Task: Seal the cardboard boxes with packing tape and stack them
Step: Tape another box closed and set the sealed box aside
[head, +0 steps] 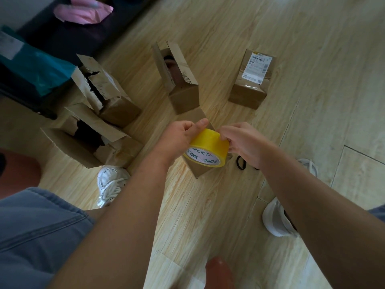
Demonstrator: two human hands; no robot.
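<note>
Blue-grey shorts (31, 236), one pair, lower left, nearest the lens.

Tape roll (208, 147), one: translucent yellow tape on a white core printed "MADE IN CHINA" in teal. It is held between both hands above the wooden floor (208, 215), mid-frame, in front of the small box. Whether it touches that box cannot be told.

Left hand (179, 138): fingers curled round the roll's left side, thumb laid over its upper edge.

Right hand (243, 142): fingers bunched together, tips pinching the roll's outer face at its right edge.

Cardboard boxes, five, all brown, all on the floor:
- small box (198, 170), largely hidden behind the roll;
- middle box (181, 94), flaps standing open;
- labelled box (248, 94), at right, flaps closed, white shipping label on top;
- torn box (116, 107), at left, ragged flaps open;
- wide box (73, 149), just beside the torn box and nearer the person, flaps open, dark contents.

Black looped handles (241, 162), on the floor, partly hidden by the right hand.

White laced shoe (109, 184), one, touching the wide box's near corner.
</note>
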